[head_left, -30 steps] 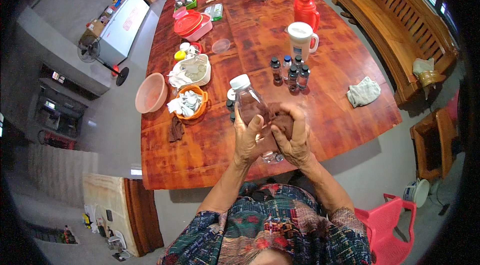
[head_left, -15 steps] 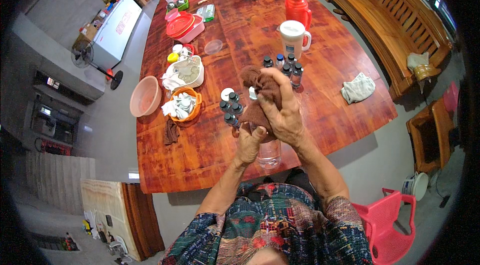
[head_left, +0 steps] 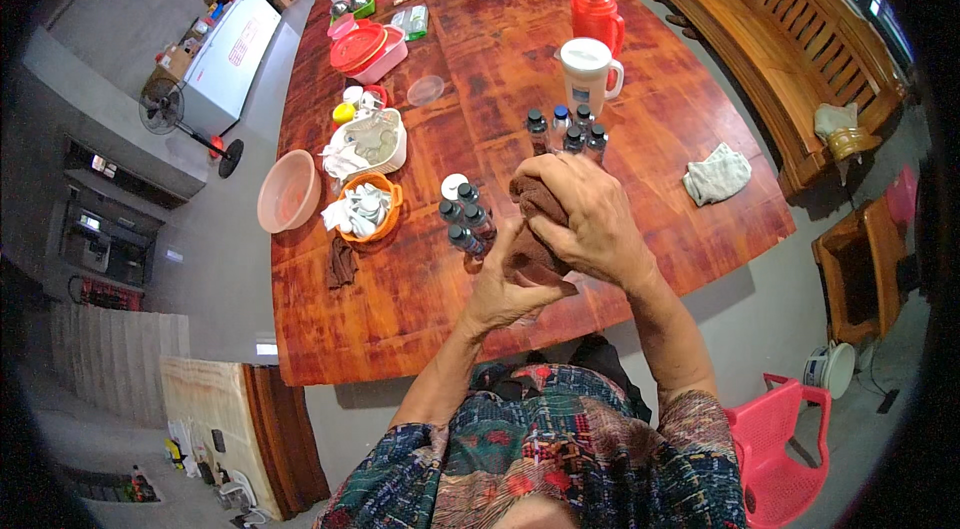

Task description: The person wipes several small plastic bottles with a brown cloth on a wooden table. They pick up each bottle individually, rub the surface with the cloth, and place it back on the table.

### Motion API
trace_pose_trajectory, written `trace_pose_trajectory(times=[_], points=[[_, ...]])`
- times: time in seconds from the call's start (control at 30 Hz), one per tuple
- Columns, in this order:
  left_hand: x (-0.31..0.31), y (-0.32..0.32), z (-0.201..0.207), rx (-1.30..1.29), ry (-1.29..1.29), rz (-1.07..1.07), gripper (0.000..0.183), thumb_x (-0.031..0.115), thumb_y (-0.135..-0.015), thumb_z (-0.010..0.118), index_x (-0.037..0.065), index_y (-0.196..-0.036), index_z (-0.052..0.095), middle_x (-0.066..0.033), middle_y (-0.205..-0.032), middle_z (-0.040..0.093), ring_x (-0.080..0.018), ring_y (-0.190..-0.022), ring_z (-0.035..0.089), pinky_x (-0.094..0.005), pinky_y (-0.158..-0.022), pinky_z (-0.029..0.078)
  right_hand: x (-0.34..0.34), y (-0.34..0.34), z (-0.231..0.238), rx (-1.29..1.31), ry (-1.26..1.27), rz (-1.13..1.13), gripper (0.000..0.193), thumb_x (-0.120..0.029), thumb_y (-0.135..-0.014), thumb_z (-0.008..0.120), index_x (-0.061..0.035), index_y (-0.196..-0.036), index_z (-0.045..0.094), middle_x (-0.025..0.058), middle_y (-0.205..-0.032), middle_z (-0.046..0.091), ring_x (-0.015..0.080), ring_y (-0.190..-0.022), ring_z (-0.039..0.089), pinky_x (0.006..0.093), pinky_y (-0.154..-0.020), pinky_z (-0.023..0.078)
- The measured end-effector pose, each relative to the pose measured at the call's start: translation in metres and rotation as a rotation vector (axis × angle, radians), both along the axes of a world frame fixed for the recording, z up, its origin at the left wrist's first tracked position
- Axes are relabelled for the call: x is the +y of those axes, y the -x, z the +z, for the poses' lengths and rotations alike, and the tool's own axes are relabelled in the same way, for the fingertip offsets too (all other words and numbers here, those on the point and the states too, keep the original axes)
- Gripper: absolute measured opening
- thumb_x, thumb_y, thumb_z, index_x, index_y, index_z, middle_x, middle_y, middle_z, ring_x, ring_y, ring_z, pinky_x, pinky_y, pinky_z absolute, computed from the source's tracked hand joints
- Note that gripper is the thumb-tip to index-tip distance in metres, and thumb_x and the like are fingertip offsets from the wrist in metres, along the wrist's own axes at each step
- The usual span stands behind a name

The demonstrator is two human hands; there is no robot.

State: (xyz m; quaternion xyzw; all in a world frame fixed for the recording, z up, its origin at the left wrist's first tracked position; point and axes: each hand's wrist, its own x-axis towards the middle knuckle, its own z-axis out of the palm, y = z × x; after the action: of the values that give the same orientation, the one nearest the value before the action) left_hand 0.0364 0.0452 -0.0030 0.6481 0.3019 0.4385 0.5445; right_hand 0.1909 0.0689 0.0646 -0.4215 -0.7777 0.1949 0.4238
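My right hand [head_left: 592,224] is closed over the top of a bunched brown cloth [head_left: 538,247], knuckles upward. From the left and below, my left hand [head_left: 500,287] wraps round the same cloth, thumb towards me. A sliver of something clear shows under my palms; the hands and cloth hide the rest of it. Left of my hands stand several small dark-capped bottles [head_left: 470,221], with a round white lid [head_left: 454,186] behind them. Another group of small capped bottles [head_left: 573,137] stands just beyond my right hand.
On the wooden table [head_left: 400,329], an orange basket [head_left: 396,197] of white pieces and a white basket [head_left: 398,157] stand to the left. A white-lidded pitcher [head_left: 585,79] and red jug [head_left: 597,9] stand farther back. A folded pale cloth [head_left: 717,175] lies right; a pink chair [head_left: 785,449] stands nearby.
My right hand has moved slightly right and down, pressing the cloth lower. My left hand has come up round the cloth. The clear vessel beneath, plainly seen before, is now mostly hidden.
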Motion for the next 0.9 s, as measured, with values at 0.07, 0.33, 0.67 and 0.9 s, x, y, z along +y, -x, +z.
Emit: trace_pose_trajectory(times=[0.07,0.33,0.67,0.9], points=[[-0.007,-0.002,0.008,0.053,0.115,0.056,0.065,0.005,-0.063,0.08,0.006,-0.114,0.039,-0.0054,-0.1,0.055,-0.0117,-0.086,0.056,-0.0273,-0.071,0.049,0.011,-0.004,0.002,0.034,0.296,0.105,0.027,-0.012,-0.076,0.061,-0.005,-0.102,0.056,0.0126,-0.093,0.059,0.027,-0.086,0.056,0.0351,-0.079,0.045],[0.004,0.008,-0.003,-0.089,0.04,0.17,0.057,0.011,-0.07,0.078,0.007,-0.111,0.038,-0.0049,-0.109,0.049,-0.0127,-0.101,0.051,-0.0259,-0.084,0.046,0.018,0.036,-0.041,0.927,0.421,-0.062,0.024,-0.014,-0.09,0.051,0.0024,-0.108,0.051,0.0083,-0.1,0.057,0.0138,-0.095,0.053,0.0252,-0.082,0.042],[0.03,0.03,0.003,-0.577,0.135,0.45,0.077,0.046,-0.074,0.071,0.009,-0.126,0.028,-0.0069,-0.107,0.048,-0.0169,-0.094,0.055,-0.0341,-0.074,0.054,-0.038,0.069,-0.105,0.976,0.568,-0.032,0.036,-0.02,-0.093,0.048,-0.0046,-0.124,0.04,0.0101,-0.115,0.051,0.0221,-0.106,0.051,0.0343,-0.093,0.04],[0.032,0.013,-0.016,-0.565,-0.122,0.677,0.075,0.032,-0.078,0.07,0.002,-0.132,0.027,-0.0103,-0.112,0.05,-0.0198,-0.097,0.055,-0.0355,-0.082,0.051,-0.043,0.075,-0.104,1.701,1.018,0.299,0.035,-0.031,-0.092,0.052,-0.007,-0.117,0.046,0.0049,-0.106,0.056,0.0176,-0.1,0.054,0.0346,-0.088,0.046]])
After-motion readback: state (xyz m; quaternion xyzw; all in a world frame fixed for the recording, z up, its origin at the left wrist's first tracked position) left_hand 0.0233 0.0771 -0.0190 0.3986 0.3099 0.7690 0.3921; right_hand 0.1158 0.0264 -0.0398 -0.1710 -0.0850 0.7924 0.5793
